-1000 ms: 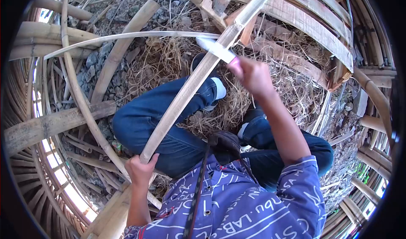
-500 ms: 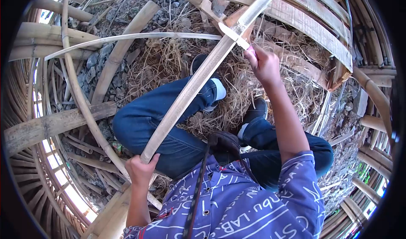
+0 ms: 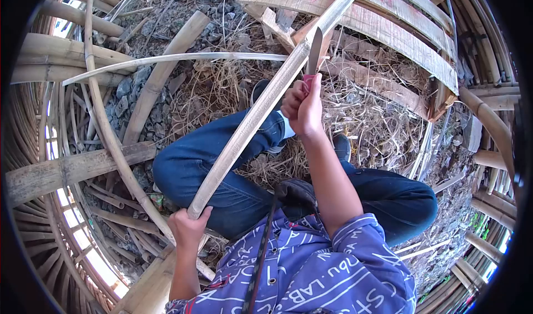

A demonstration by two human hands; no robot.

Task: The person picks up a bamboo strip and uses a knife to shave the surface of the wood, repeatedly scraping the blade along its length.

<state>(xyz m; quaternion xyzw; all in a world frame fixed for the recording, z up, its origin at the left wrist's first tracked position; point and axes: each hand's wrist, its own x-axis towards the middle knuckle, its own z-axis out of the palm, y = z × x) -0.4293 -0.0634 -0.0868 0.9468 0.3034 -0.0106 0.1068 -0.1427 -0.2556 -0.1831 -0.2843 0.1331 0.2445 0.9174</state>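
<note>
A long split bamboo strip (image 3: 252, 122) runs slantwise across my lap, up to the wooden pallet (image 3: 388, 28). Its lower end is gripped by my left hand (image 3: 187, 226), fingers wrapped round it. My right hand (image 3: 304, 106) is closed on the reddish handle of a knife (image 3: 315, 50). The blade points upward, close along the right side of the strip; whether it touches cannot be made out. Both of my knees, in blue jeans (image 3: 189, 167), lie under and beside the strip.
A thin pale bamboo sliver (image 3: 177, 58) arches out to the left from near the strip. Thick bamboo poles (image 3: 166, 75) lie on the left over grey stones (image 3: 125, 100). Dry shavings (image 3: 222, 83) cover the ground. Bamboo poles (image 3: 494, 147) line the right edge.
My right hand has moved left and slightly down, and the knife has turned from lying across the strip to pointing up beside it. My left hand keeps its hold, shifted slightly.
</note>
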